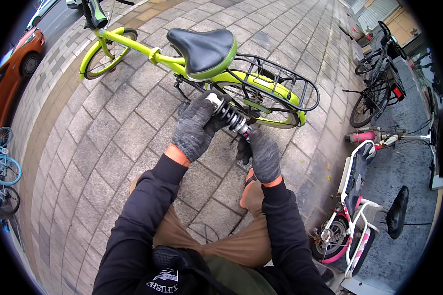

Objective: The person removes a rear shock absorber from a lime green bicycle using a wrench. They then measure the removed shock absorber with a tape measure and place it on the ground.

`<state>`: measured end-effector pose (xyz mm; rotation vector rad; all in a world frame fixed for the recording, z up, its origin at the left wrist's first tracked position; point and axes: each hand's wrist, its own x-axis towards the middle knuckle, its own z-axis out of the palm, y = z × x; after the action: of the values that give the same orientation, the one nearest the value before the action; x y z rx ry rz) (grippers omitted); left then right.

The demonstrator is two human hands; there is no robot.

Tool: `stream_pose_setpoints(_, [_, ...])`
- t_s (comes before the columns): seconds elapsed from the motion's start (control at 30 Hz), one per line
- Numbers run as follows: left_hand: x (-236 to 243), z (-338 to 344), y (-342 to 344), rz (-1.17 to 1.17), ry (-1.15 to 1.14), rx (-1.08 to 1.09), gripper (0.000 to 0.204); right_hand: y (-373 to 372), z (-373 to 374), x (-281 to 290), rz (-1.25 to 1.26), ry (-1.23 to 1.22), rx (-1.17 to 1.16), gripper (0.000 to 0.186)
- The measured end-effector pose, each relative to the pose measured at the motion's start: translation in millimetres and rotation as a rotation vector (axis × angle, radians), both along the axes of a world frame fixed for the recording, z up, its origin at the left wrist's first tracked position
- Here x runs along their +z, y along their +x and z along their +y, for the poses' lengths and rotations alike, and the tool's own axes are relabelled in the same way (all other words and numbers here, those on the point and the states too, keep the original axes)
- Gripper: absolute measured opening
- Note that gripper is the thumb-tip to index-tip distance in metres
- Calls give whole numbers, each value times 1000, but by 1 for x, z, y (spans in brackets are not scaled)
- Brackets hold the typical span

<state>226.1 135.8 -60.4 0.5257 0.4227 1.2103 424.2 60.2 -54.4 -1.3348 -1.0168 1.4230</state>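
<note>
Between my gloved hands is a coil-over shock absorber [233, 117], with a silver and dark spring, held at a slant in front of the bicycle. My left hand [198, 125], in a grey and black knit glove, is closed around its upper left end. At the lower right end, my right hand [264, 158] is closed on it, the fingertips partly hidden. Just beyond stands a lime-green bicycle [167, 60] with a black and green saddle [202, 51] and a black rear rack [280, 81]. Part of its rear wheel and frame is hidden behind my hands.
Grey paving [128, 132] lies around my legs. To the right stand a white and pink electric scooter [349, 211] and a dark bicycle [379, 83]. At the far left are blue bicycles [6, 164] and an orange car [15, 73] on the road.
</note>
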Motion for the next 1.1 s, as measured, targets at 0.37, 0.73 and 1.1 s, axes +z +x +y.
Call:
stream_pose_setpoints(0.37, [-9, 4, -1, -16, 38, -83, 37, 6, -5, 3, 97, -26, -17, 32])
stream_pose_setpoints(0.73, [-13, -4, 4, 617, 336, -25, 34, -15, 15, 28, -675, 677, -84, 63])
stream_pose_setpoints(1.1, [-7, -8, 19, 716, 299, -1, 29, -14, 12, 15, -606, 614, -177, 49])
